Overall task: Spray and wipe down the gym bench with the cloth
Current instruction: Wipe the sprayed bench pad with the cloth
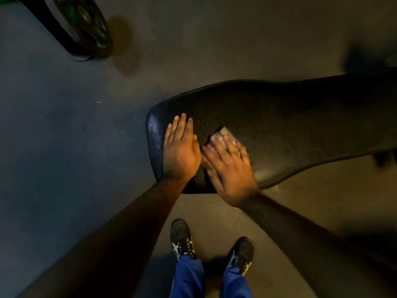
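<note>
Your two forearms reach down and forward from the bottom corners of the view, and both hands lie on the near end of the black gym bench (279, 117). Your left hand (180, 151) lies flat on the pad close to its rounded end, fingers straight and together, holding nothing; it simply presses on the surface. Your right hand (231, 168) sits just beside it, almost touching at the thumbs, with its fingers spread and fairly straight over the cloth (225, 133). The cloth is pale and folded small, and most of it is hidden under your palm (only a corner past the fingertips and a sliver by the thumb show). You press it down on the pad rather than gripping it.

Droplets glisten on the bench's rounded end beside your left hand. The bench stretches away to the right, growing darker there.

Below the hands, your black shoes (182, 239) with pale stripes and blue trouser legs (189, 278) stand on the grey floor (64, 125). A weight plate (90, 24) with green markings stands at the upper left, well apart from the bench.
</note>
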`<state>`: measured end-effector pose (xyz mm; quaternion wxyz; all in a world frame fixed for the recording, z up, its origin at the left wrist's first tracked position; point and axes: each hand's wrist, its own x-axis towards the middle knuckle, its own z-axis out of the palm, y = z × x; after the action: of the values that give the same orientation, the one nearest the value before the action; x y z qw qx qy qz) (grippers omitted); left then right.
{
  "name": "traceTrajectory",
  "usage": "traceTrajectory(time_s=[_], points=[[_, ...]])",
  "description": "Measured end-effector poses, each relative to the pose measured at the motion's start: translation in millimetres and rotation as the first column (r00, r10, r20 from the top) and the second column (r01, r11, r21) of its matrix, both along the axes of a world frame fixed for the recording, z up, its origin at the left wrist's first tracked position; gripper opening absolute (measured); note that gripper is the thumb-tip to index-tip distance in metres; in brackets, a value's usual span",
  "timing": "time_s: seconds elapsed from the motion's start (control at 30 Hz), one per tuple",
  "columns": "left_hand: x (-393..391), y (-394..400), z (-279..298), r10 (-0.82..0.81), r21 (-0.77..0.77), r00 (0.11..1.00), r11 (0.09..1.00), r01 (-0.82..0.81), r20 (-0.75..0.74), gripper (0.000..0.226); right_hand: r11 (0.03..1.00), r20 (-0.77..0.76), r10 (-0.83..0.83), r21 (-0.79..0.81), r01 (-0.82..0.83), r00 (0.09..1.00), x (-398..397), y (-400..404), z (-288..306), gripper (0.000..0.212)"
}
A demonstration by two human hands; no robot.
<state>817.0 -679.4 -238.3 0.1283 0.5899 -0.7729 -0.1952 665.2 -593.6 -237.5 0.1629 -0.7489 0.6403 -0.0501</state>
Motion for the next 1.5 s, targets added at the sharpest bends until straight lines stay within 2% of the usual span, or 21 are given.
traceTrajectory(time_s=[0.07, 0.13, 0.2, 0.23, 0.3, 0.37, 0.4, 0.5, 0.53, 0.67, 0.8, 0.93, 0.97, 1.07, 1.1, 1.2, 1.23, 1.33, 1.37, 1.47, 1.5], points=[[13, 4, 4, -0.044, 0.012, 0.999, 0.999, 0.044, -0.012, 0.047, 0.992, -0.021, 0.123, -0.021, -0.124, 0.992, -33, 12, 0, 0.060], [30, 14, 7, -0.023, -0.003, 1.000, 1.000, 0.023, -0.011, 0.048, 0.967, -0.054, -0.256, -0.014, 0.256, 0.965, -44, 5, -1, 0.061], [43, 27, 6, 0.026, 0.013, 1.000, 1.000, -0.026, -0.007, 0.050, 0.844, -0.069, -0.536, -0.010, 0.537, 0.841, -4, 10, -3, 0.063], [47, 32, 6, 0.048, 0.034, 0.999, 0.998, -0.047, -0.013, 0.051, 0.877, -0.072, -0.481, -0.032, 0.480, 0.874, 27, 21, -2, 0.063], [48, 38, 2, 0.056, 0.073, 0.997, 0.996, -0.053, -0.043, 0.051, 0.994, -0.048, -0.111, -0.009, 0.111, 0.993, 48, 41, -2, 0.063], [48, 38, -3, 0.051, 0.086, 0.996, 0.995, -0.044, -0.079, 0.051, 0.981, -0.056, 0.195, 0.017, -0.194, 0.979, 9, 25, 1, 0.060], [48, 39, -5, 0.052, 0.083, 0.994, 0.996, -0.044, -0.096, 0.052, 0.980, -0.073, 0.201, 0.011, -0.200, 0.977, -10, 6, 0, 0.058], [50, 39, -10, 0.073, 0.060, 0.989, 0.996, -0.065, -0.131, 0.053, 0.940, -0.070, -0.339, 0.012, 0.340, 0.938, -6, -32, -2, 0.059], [51, 39, -10, 0.091, 0.051, 0.987, 0.995, -0.085, -0.136, 0.053, 0.925, -0.082, -0.379, 0.002, 0.380, 0.922, 19, -34, 1, 0.061], [46, 42, -12, 0.171, 0.080, 0.974, 0.984, -0.160, -0.150, 0.058, 0.984, 0.000, 0.132, 0.118, -0.131, 0.991, 13, -42, 13, 0.061], [47, 43, -19, 0.189, 0.063, 0.970, 0.981, -0.181, -0.151, 0.055, 0.941, -0.060, -0.327, 0.066, 0.331, 0.943, 18, -112, 3, 0.061], [49, 47, -20, 0.181, 0.052, 0.956, 0.983, -0.174, -0.229, 0.056, 0.978, 0.000, 0.192, 0.088, -0.192, 0.981, 37, -121, 7, 0.059], [48, 47, -21, 0.189, 0.052, 0.952, 0.982, -0.182, -0.240, 0.057, 0.981, -0.002, 0.186, 0.064, -0.186, 0.983, 23, -137, 6, 0.057], [47, 47, -24, 0.224, 0.033, 0.947, 0.974, -0.222, -0.229, 0.057, 0.982, -0.068, -0.186, 0.021, 0.187, 0.980, 38, -173, -2, 0.056], [47, 48, -25, 0.222, 0.034, 0.946, 0.975, -0.220, -0.237, 0.057, 0.987, -0.079, -0.163, 0.001, 0.163, 0.984, 57, -170, -5, 0.057], [44, 49, -24, 0.249, 0.039, 0.937, 0.968, -0.247, -0.246, 0.059, 0.950, -0.005, 0.309, 0.048, -0.309, 0.951, 72, -159, 0, 0.053], [43, 49, -24, 0.289, 0.055, 0.930, 0.957, -0.284, -0.228, 0.059, 0.936, 0.021, 0.348, 0.056, -0.349, 0.937, 62, -173, 1, 0.052], [42, 50, -24, 0.359, 0.071, 0.912, 0.933, -0.352, -0.199, 0.057, 0.997, -0.038, 0.051, 0.056, -0.049, 0.998, 66, -200, 4, 0.050], [42, 50, -24, 0.354, 0.066, 0.912, 0.935, -0.348, -0.207, 0.057, 0.996, -0.037, 0.069, 0.051, -0.068, 0.997, 79, -195, 3, 0.048], [40, 52, -24, 0.418, 0.077, 0.886, 0.908, -0.411, -0.199, 0.056, 0.887, 0.047, 0.454, 0.066, -0.457, 0.890, 88, -172, 4, 0.048], [40, 54, -23, 0.456, 0.090, 0.869, 0.890, -0.447, -0.192, 0.056, 0.872, 0.069, 0.479, 0.075, -0.483, 0.875, 80, -180, 5, 0.048]])
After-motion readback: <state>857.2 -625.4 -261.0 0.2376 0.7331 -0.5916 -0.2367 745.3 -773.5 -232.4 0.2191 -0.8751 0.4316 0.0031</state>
